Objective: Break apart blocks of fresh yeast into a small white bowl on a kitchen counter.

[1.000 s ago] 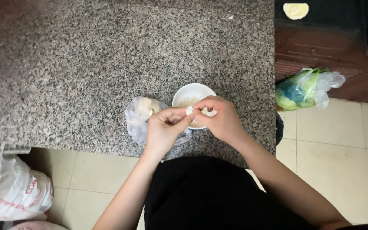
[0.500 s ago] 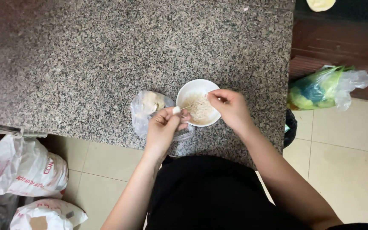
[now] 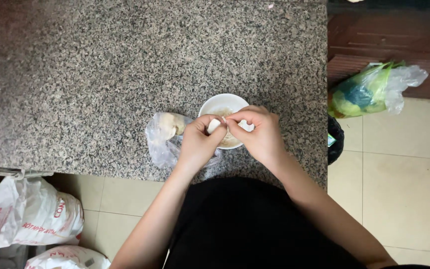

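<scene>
Over the white bowl (image 3: 223,105) on the granite worktop (image 3: 125,74), the left hand (image 3: 198,144) pinches a small pale clove (image 3: 214,125), tilted up towards the right, while the right hand (image 3: 260,134) has its grip pressed onto the clove's upper end, both hands equally close.

On the counter (image 3: 125,74), the clear bag (image 3: 162,139) lies just left of the bowl (image 3: 220,102).

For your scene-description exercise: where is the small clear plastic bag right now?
In the head view, the clear plastic bag lies on the speckled granite counter near its front edge, just left of the white bowl, partly under the left hand.
</scene>
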